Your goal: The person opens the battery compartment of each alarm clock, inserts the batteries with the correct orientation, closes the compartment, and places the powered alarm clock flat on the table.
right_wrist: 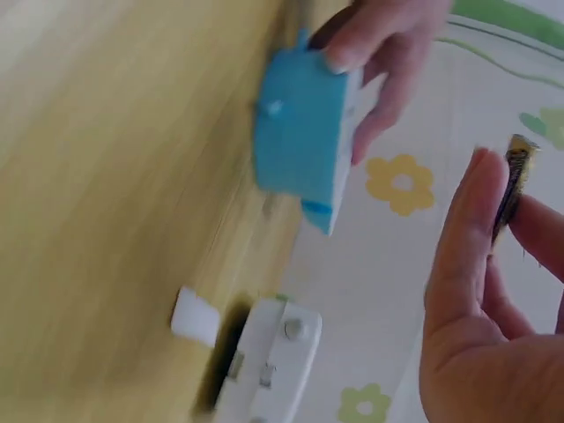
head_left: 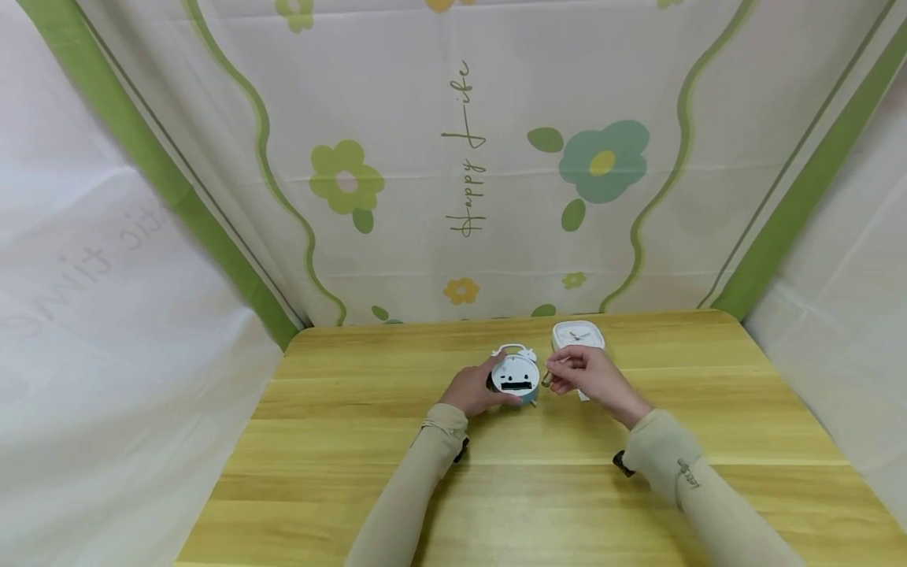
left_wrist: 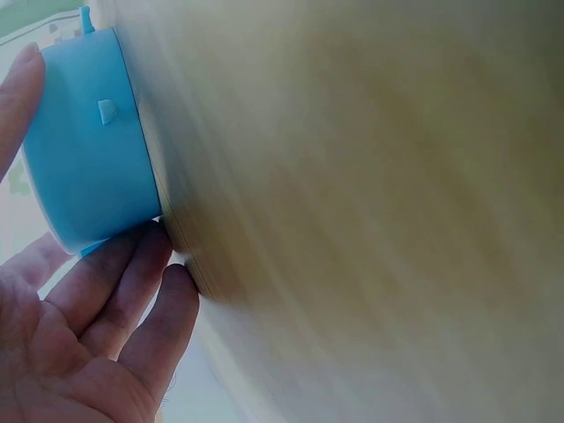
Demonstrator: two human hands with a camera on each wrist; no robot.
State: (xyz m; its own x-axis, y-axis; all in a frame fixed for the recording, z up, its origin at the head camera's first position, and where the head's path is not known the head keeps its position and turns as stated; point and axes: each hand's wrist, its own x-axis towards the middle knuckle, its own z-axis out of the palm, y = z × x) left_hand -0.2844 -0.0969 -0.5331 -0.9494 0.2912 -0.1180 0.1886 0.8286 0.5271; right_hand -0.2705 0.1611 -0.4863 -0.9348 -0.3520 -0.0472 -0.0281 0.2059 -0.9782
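Looks maybe halfway: the blue alarm clock (head_left: 523,365) lies back-up on the worktop (head_left: 340,472), slot (head_left: 516,387) open, left hand's (head_left: 473,387) fingers gripping its sides, but the battery's (right_wrist: 514,181) not in yet, pinched between the right hand's (head_left: 591,379) fingers nearby.

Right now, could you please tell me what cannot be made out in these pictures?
Blue alarm clock, head view: dial hidden beneath its upturned back.
Battery, right wrist view: lettering too small and blurred.
White clock, head view: near side hidden behind the right hand.
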